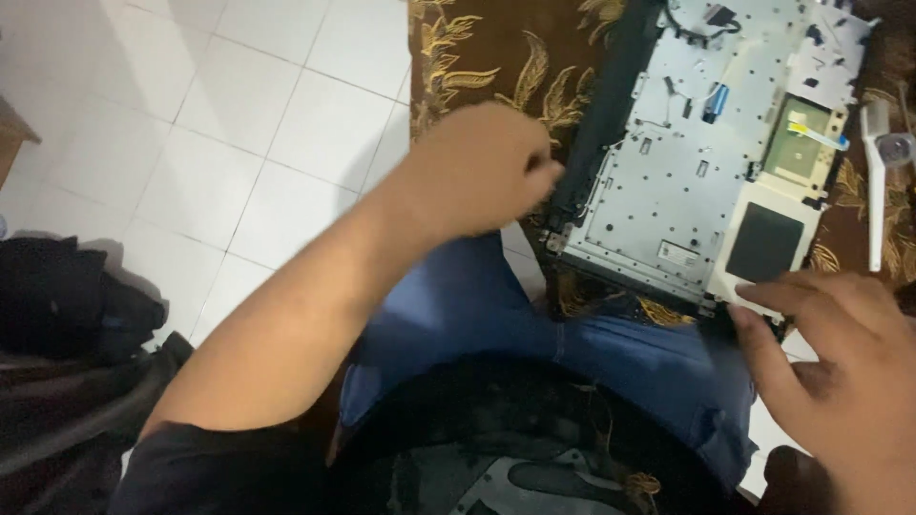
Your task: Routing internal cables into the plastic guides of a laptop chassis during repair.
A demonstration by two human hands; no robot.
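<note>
Two bare hands work at an opened laptop chassis [706,143] that lies on a brown cloth with gold leaf patterns [496,57], spread over a white tiled floor [239,95]. The chassis sits at the upper right of the view, tilted, its silvery metal inner plate facing up, with a dark square patch near its lower corner, a small greenish board, a short blue connector and thin cables toward the top. Its dark edge runs along the left side. The left hand [482,172] is curled into a loose fist, fingers drawn together, right at the lower left corner of the chassis by the hinge; it is blurred, so I cannot tell whether the fingertips pinch anything. The right hand [840,372] rests at the lower right corner of the chassis, fingers spread apart and extended, the tips touching or just over the edge near the dark square; it grips nothing that I can see. A white plastic tool-like piece [876,181] lies on the cloth just beside the right side of the chassis. The person sits with a knee in blue jeans [534,324] just below the chassis. Dark clothing or a bag [67,315] lies on the floor at the far left.
</note>
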